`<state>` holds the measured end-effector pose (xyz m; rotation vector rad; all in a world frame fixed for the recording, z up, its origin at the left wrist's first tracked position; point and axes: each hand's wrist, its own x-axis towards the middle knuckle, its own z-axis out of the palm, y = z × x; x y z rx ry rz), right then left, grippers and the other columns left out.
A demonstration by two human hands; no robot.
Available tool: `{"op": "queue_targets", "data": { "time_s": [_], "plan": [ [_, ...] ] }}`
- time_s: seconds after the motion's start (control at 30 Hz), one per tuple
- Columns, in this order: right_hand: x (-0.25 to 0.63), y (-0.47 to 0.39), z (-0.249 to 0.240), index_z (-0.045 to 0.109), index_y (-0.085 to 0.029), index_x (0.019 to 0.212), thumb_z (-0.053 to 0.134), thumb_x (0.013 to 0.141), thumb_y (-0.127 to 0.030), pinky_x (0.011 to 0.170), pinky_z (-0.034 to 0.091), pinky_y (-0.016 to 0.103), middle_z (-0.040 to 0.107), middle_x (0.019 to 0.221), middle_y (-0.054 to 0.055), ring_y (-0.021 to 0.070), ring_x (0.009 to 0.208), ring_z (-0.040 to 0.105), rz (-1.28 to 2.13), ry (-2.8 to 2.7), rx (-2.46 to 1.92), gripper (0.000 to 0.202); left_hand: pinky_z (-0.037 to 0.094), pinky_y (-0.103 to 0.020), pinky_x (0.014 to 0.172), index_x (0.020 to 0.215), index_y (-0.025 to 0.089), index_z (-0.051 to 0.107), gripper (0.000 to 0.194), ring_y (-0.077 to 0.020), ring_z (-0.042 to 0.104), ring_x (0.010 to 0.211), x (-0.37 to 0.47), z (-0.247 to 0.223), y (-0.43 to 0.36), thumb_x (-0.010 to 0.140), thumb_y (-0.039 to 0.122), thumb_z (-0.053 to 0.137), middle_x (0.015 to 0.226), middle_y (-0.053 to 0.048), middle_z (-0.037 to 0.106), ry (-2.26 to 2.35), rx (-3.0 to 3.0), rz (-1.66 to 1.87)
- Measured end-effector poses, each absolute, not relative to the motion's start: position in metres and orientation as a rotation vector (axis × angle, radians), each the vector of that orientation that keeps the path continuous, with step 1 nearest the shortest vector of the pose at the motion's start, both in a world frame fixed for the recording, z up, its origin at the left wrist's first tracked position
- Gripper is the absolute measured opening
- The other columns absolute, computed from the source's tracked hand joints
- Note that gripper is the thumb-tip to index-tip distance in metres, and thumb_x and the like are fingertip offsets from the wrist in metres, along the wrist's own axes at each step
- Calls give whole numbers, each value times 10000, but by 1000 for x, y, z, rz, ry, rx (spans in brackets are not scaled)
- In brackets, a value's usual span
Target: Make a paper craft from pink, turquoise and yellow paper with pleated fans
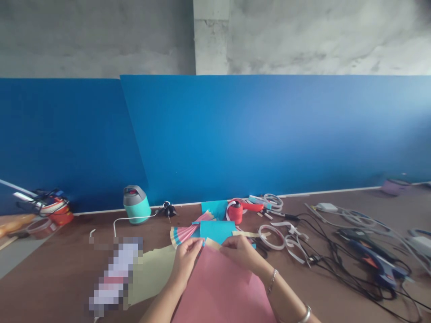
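A large pink paper sheet (225,287) lies in front of me, its far end between my hands. My left hand (189,256) pinches the sheet's far left corner, where a bit of blue shows. My right hand (240,252) has its fingers closed on a pale yellow strip (213,244) at the sheet's far edge. Just beyond my hands are blue paper (217,229) and a pleated pink, blue and yellow paper fan (183,234). Pale yellow paper (153,273) lies left of my left hand.
Behind the papers stands a red tape dispenser (236,212). A teal container (137,205) and keys (168,210) are at the back left. White tape rings (271,237), tangled black cables and a blue glue gun (379,264) lie at the right. A pixelated object (116,276) lies left.
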<state>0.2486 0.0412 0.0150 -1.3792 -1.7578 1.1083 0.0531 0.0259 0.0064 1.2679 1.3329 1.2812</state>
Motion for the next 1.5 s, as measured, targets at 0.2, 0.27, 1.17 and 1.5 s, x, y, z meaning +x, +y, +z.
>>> {"op": "queue_targets", "data": {
  "time_s": [0.2, 0.27, 1.17, 1.5],
  "plan": [
    [248, 42, 18, 640, -146, 612, 554, 676, -275, 436, 254, 182, 518, 516, -30, 73, 479, 398, 1089, -1792, -1446, 168, 492, -262, 653, 803, 166, 711, 363, -216, 643, 756, 55, 11, 23, 717, 505, 613, 781, -45, 715, 1319, 1274, 1190],
    [248, 42, 19, 633, -148, 606, 550, 678, -266, 437, 250, 182, 511, 516, -32, 73, 483, 395, 1078, -1804, -1445, 162, 484, -253, 649, 792, 167, 706, 350, -211, 635, 753, 55, 11, 23, 721, 497, 612, 782, -42, 710, 1312, 1288, 1185],
    [260, 54, 14, 728, -166, 743, 522, 695, -222, 592, 408, 224, 686, 744, 35, 154, 669, 569, 882, -1878, -1380, 219, 473, -324, 819, 906, 170, 695, 466, -259, 612, 928, 50, -1, 30, 748, 583, 549, 857, -58, 698, 1213, 1270, 1195],
    [267, 57, 13, 728, -153, 782, 459, 784, -307, 681, 442, 265, 713, 785, 56, 187, 728, 614, 823, -1813, -1373, 309, 459, -265, 649, 1093, 158, 586, 484, -167, 612, 674, 43, -3, 32, 639, 290, 688, 694, 13, 631, 1177, 1139, 1024]
  ]
}}
